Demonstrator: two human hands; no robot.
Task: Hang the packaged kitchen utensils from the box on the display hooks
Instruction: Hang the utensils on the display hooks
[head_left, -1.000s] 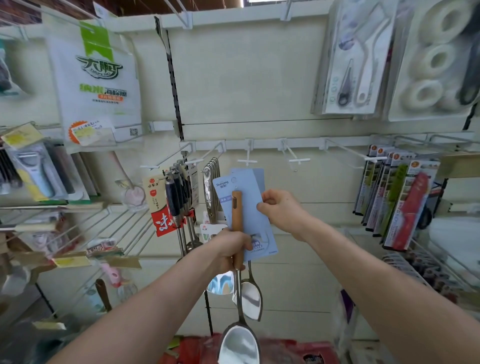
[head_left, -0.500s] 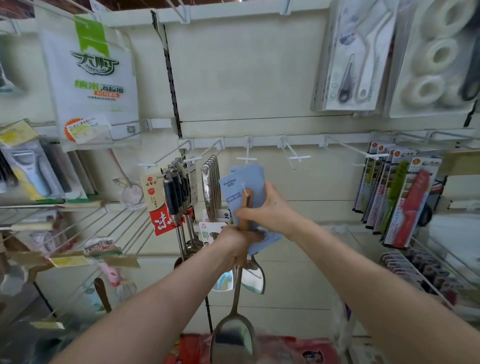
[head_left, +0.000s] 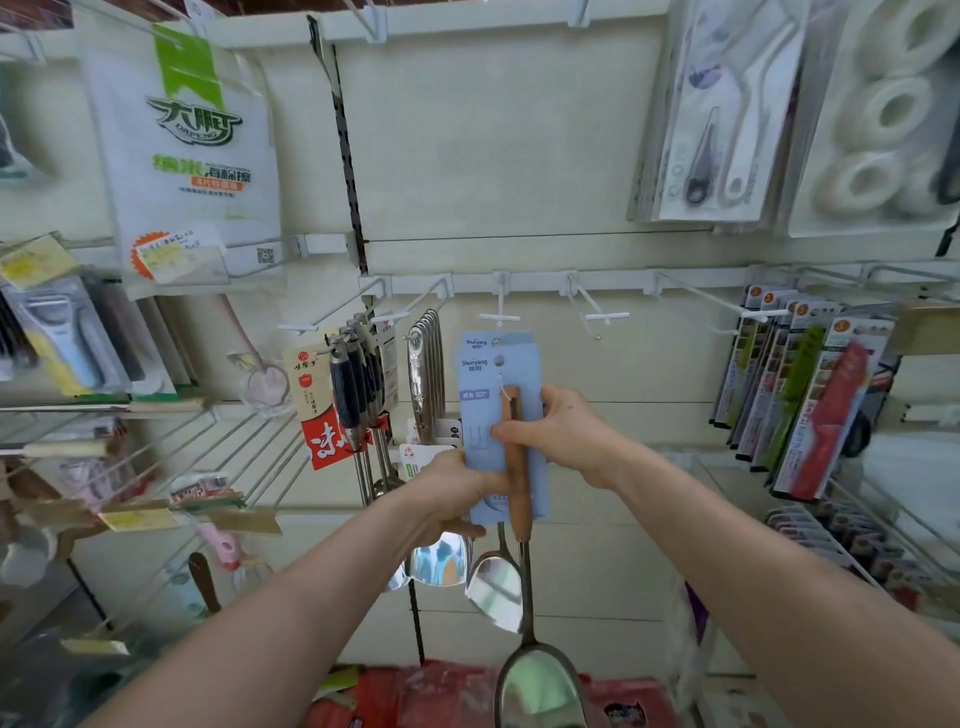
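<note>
I hold two packaged spatulas on light blue cards (head_left: 480, 384) in front of the display wall. The front one has a wooden handle (head_left: 518, 499) and a steel blade (head_left: 540, 686) hanging low; a second steel blade (head_left: 496, 590) hangs behind it. My left hand (head_left: 457, 493) grips the cards' lower left edge. My right hand (head_left: 558, 436) pinches the wooden handle and card from the right. The cards' tops sit just under a white display hook (head_left: 500, 316); I cannot tell whether they hang on it.
Steel ladles (head_left: 428, 374) and black-handled utensils (head_left: 353, 395) hang on hooks to the left. An empty hook (head_left: 605, 315) juts out to the right. Packaged knives (head_left: 810, 400) hang at far right. Wire racks (head_left: 156, 467) stand left. Red packaging (head_left: 426, 696) lies below.
Both hands have lifted the blue cards a little and squared them upright under the hook. My right hand moved from the card's right edge onto the wooden handle.
</note>
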